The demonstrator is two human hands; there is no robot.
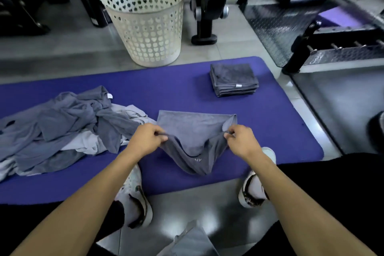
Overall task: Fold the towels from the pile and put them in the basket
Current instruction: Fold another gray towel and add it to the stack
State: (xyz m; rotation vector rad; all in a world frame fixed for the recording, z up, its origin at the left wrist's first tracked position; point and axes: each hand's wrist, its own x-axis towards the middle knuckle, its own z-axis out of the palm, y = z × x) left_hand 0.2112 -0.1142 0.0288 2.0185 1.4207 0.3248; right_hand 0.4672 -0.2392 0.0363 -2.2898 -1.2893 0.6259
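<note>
Across the purple floor mat (166, 87) we pinch the grey cloth towel (193, 131) with our left hand (145, 137) and right hand (242, 141), fingers holding its near corners; we should carry them forward evenly, matching edges.

The pile of towels (62, 124) runs off the left picture edge — its full extent is not visible. The purple mat (166, 89) is likewise cut at the left edge. The basket (145, 21) interior floor cannot be seen past its wall. The fingers (161, 134) of the left hand (145, 139) curl under the held towel (193, 137), fingertips hidden. A grey cloth (191, 241) at the bottom edge is cropped. Equipment at top right is blurred — type indeterminate.
</note>
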